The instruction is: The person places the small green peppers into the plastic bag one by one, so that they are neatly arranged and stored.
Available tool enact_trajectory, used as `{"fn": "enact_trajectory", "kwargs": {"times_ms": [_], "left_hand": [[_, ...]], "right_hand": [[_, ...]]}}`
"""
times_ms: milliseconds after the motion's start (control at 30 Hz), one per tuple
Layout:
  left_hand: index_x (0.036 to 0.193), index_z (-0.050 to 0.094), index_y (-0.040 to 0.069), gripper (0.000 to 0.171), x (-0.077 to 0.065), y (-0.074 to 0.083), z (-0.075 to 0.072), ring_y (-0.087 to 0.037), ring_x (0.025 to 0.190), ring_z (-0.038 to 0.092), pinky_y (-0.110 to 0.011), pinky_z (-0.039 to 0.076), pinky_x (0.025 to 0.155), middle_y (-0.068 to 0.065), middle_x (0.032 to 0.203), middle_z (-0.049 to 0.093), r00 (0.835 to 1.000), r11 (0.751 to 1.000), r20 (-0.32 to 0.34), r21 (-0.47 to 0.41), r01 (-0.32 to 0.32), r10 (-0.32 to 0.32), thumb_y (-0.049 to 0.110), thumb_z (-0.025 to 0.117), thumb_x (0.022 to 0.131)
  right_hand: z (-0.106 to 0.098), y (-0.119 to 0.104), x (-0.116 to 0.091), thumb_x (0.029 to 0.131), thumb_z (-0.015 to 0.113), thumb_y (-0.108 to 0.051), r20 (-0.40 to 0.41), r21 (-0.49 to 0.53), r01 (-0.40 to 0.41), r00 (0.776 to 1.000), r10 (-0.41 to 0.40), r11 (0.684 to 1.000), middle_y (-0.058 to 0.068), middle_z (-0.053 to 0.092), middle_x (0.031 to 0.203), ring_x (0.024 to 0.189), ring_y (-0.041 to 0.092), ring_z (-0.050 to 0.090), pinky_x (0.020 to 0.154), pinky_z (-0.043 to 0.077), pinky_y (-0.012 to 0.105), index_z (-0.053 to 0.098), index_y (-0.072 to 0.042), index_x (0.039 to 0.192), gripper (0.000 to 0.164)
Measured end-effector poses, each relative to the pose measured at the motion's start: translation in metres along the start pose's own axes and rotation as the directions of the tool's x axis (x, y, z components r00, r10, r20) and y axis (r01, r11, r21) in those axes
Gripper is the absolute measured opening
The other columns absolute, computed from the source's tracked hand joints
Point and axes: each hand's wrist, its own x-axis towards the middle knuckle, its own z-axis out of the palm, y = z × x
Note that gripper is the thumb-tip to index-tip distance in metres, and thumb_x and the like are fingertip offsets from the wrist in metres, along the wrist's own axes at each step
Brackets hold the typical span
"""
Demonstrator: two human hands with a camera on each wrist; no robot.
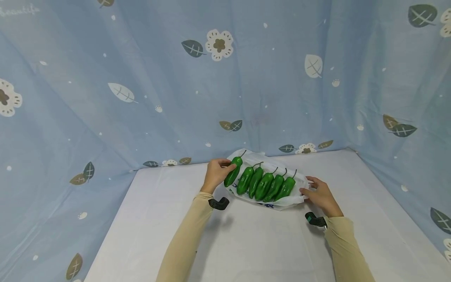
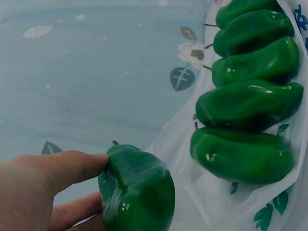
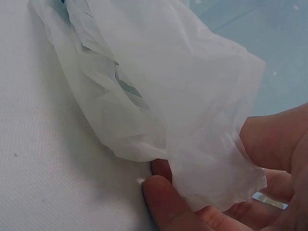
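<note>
My left hand (image 1: 215, 174) pinches a glossy green pepper (image 1: 232, 172) between thumb and fingers, at the left end of a white plastic bag (image 1: 297, 200). In the left wrist view this held pepper (image 2: 139, 192) stands apart from a row of other green peppers (image 2: 240, 154) lying side by side on the bag. Their thin stems point toward the back. At the bag's right end, my right hand (image 1: 320, 196) grips its edge; the right wrist view shows the crumpled plastic (image 3: 207, 130) between the thumb and fingers, with some fingertips (image 3: 163, 197) underneath.
The bag lies on a white-covered table (image 1: 260, 246) near its back edge. A blue curtain (image 1: 158, 70) with leaf and flower prints hangs behind and along both sides. Dark wrist devices (image 1: 219, 203) sit on both wrists.
</note>
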Motion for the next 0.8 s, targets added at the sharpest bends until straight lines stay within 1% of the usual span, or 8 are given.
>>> {"fn": "enact_trajectory", "kwargs": {"times_ms": [233, 367, 467, 700, 800], "left_hand": [[0.119, 0.076, 0.003, 0.034, 0.003, -0.002, 0.006, -0.032, 0.109, 0.072, -0.046, 0.060, 0.090, -0.017, 0.116, 0.077, 1.000, 0.999, 0.011, 0.038, -0.007, 0.007, 0.027, 0.077, 0.095], [0.118, 0.076, 0.003, 0.033, 0.005, -0.005, 0.008, -0.032, 0.110, 0.071, -0.045, 0.060, 0.090, -0.016, 0.115, 0.077, 0.999, 0.997, 0.025, 0.062, -0.035, 0.034, 0.027, 0.076, 0.095], [0.119, 0.076, 0.002, 0.033, 0.005, -0.006, 0.009, -0.033, 0.111, 0.071, -0.046, 0.060, 0.091, -0.016, 0.116, 0.077, 0.999, 0.997, 0.034, 0.069, -0.042, 0.039, 0.026, 0.076, 0.096], [0.120, 0.075, 0.003, 0.033, 0.008, -0.010, 0.012, -0.033, 0.114, 0.070, -0.046, 0.060, 0.092, -0.016, 0.119, 0.076, 0.999, 0.997, 0.039, 0.080, -0.018, 0.015, 0.026, 0.076, 0.096], [0.120, 0.075, 0.003, 0.033, 0.009, -0.013, 0.013, -0.032, 0.114, 0.070, -0.045, 0.060, 0.092, -0.016, 0.119, 0.076, 0.999, 0.996, 0.038, 0.087, -0.010, 0.007, 0.026, 0.075, 0.096]], "right_hand": [[0.001, 0.001, 0.001, 0.101, 0.063, -0.017, -0.006, -0.008, -0.002, 1.000, 0.002, 1.000, 0.043, 0.035, 0.152, 0.108, 0.038, 0.068, 0.078, 0.064, 0.035, 0.027, 0.006, 0.159, 0.072], [0.001, 0.002, 0.002, 0.100, 0.063, -0.017, -0.008, -0.002, -0.003, 1.000, 0.003, 1.000, 0.042, 0.035, 0.152, 0.107, 0.037, 0.069, 0.078, 0.064, 0.034, 0.028, 0.006, 0.159, 0.072], [0.001, 0.002, 0.002, 0.100, 0.064, -0.017, -0.012, -0.003, -0.003, 1.000, 0.003, 1.000, 0.042, 0.036, 0.153, 0.105, 0.035, 0.071, 0.077, 0.064, 0.033, 0.029, 0.005, 0.159, 0.072], [0.001, 0.001, 0.002, 0.101, 0.064, -0.016, -0.010, -0.009, 0.003, 1.000, -0.003, 1.000, 0.043, 0.036, 0.151, 0.095, 0.025, 0.073, 0.076, 0.064, 0.034, 0.028, 0.006, 0.159, 0.072], [0.000, 0.000, 0.001, 0.101, 0.064, -0.017, -0.009, -0.008, 0.002, 1.000, -0.002, 1.000, 0.043, 0.036, 0.152, 0.094, 0.025, 0.073, 0.076, 0.064, 0.034, 0.028, 0.006, 0.159, 0.072]]}}
